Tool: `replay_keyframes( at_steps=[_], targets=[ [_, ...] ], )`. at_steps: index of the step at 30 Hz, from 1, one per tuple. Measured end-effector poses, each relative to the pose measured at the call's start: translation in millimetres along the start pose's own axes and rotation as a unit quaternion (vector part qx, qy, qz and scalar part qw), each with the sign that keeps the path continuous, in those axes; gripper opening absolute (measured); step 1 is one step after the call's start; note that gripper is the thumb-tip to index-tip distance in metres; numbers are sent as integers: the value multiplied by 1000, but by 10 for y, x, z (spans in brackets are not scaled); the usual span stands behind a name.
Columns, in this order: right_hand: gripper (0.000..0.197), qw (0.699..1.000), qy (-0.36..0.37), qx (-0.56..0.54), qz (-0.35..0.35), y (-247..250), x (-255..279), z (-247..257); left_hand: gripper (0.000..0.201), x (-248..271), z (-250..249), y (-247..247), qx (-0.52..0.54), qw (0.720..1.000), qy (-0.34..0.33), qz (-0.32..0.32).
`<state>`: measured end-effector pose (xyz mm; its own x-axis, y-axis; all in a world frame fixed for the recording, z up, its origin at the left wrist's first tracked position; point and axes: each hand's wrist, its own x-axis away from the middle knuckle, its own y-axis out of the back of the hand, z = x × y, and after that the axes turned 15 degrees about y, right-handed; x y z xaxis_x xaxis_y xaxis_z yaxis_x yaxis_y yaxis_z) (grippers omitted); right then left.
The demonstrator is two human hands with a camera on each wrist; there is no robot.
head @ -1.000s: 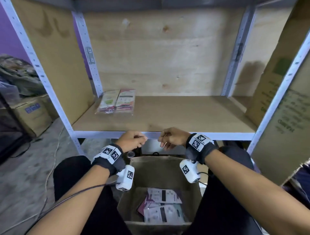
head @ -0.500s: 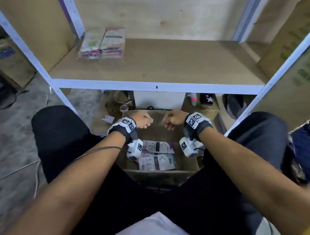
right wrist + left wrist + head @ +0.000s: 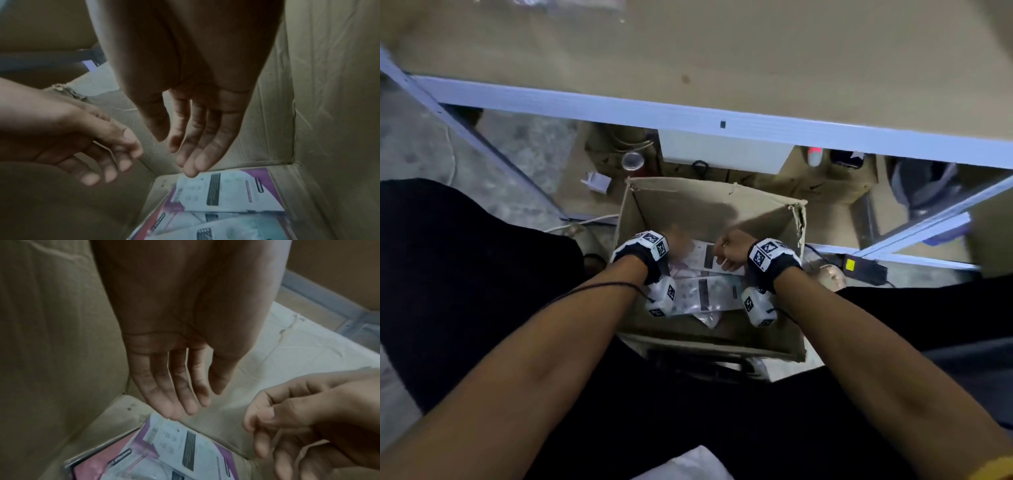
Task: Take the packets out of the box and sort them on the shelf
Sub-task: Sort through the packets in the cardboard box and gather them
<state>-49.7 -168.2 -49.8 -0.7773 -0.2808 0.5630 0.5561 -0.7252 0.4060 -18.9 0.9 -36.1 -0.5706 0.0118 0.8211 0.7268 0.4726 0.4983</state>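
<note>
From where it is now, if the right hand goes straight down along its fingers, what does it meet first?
Most likely the top packet in the box: the right hand points down at its near edge, holding nothing. The remaining gap is unclear.

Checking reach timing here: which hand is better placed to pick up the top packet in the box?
Probably right. Both hands are open inside the box; the right hand has its fingertips just above the top packet, over its face. The left hand reaches only its corner.
</note>
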Motion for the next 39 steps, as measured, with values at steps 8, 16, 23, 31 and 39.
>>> replay_keyframes(
  at_steps=[8,16,23,31,39],
  targets=[
    [32,972,13,232,35,-121,-227,-144,20,-315,182,-180,62,996,64,22],
    [44,955,19,280,94,-456,-349,-361,31,-360,281,-115,74,994,74,22],
    [63,957,-5,260,127,-622,-275,-552,32,-419,376,-154,78,994,77,12],
    [59,952,0,280,122,-717,-340,-659,30,-521,298,-120,70,994,85,14],
    [47,953,10,273,133,-624,-513,-612,35,-627,251,-100,89,989,103,54]
  ],
)
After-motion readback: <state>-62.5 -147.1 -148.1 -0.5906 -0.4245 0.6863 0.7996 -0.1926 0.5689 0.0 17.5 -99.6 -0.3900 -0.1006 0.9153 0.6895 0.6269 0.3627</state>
